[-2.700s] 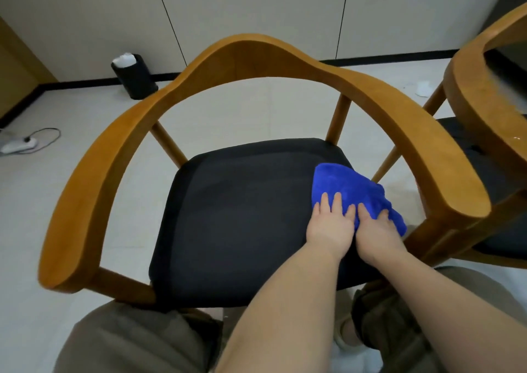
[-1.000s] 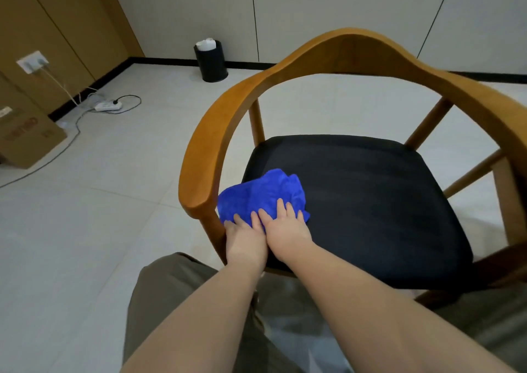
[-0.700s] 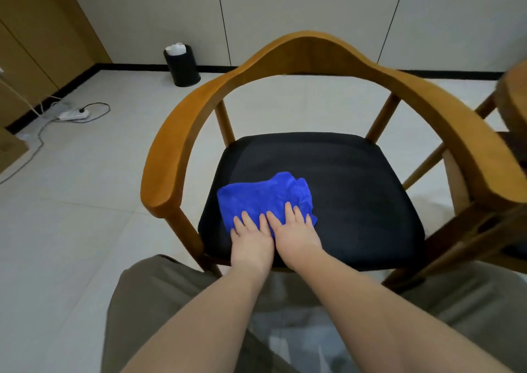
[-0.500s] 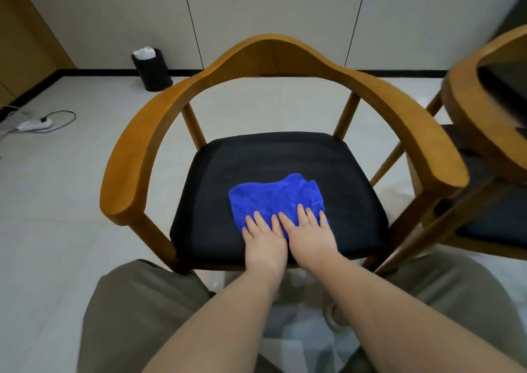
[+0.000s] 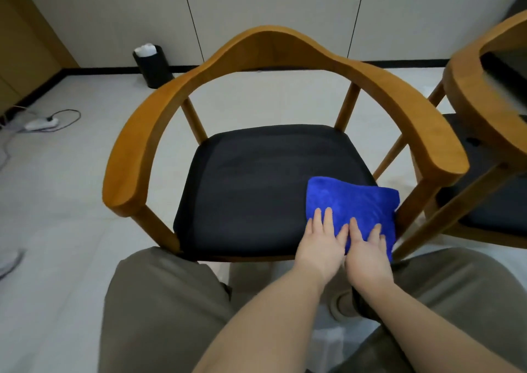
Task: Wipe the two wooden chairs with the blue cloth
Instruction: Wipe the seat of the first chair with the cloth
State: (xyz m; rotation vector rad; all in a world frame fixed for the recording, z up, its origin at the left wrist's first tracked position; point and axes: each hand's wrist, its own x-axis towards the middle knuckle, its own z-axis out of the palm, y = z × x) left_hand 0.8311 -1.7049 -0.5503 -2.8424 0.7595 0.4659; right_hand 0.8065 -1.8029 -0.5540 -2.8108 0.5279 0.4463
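A wooden armchair [image 5: 159, 110] with a curved back rail and a black seat cushion [image 5: 251, 184] stands right in front of me. The blue cloth [image 5: 353, 201] lies flat on the seat's front right corner, beside the right arm post. My left hand [image 5: 320, 244] and my right hand [image 5: 366, 254] lie side by side on the cloth's near edge, fingers straight, pressing it onto the cushion. A second wooden chair [image 5: 484, 93] with a black seat stands at the right edge, only partly in view.
A black waste bin [image 5: 154, 66] stands by the far wall. A white power strip with its cable [image 5: 40, 122] lies on the tiled floor at the left. My knees in khaki trousers [image 5: 159, 301] are close to the seat's front edge.
Both hands have slid the cloth across the seat from the front left corner, past the middle, to the front right corner. The view swung right, bringing the second chair back in.
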